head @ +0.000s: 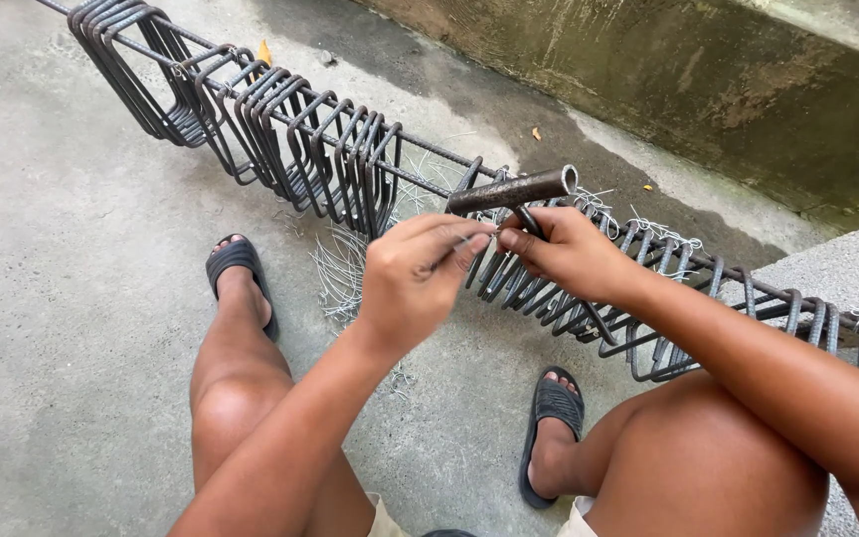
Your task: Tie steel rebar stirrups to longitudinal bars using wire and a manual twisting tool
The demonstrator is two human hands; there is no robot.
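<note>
While the person sits with both sandalled feet on the concrete floor (pixel 42 328), the left hand (pixel 415 283) pinches a thin tie wire (pixel 457 242), its grip closed on the strand between thumb and fingertips. The right hand (pixel 569 254) has its grip clamped on the stem of a T-shaped metal tying tool (pixel 514 191), just above a rebar cage (pixel 350 159) that runs slantwise across the floor. Loose wire pieces (pixel 340 273) lie under the cage beside the left foot (pixel 241 283). A concrete block (pixel 837 268) sits at the right.
</note>
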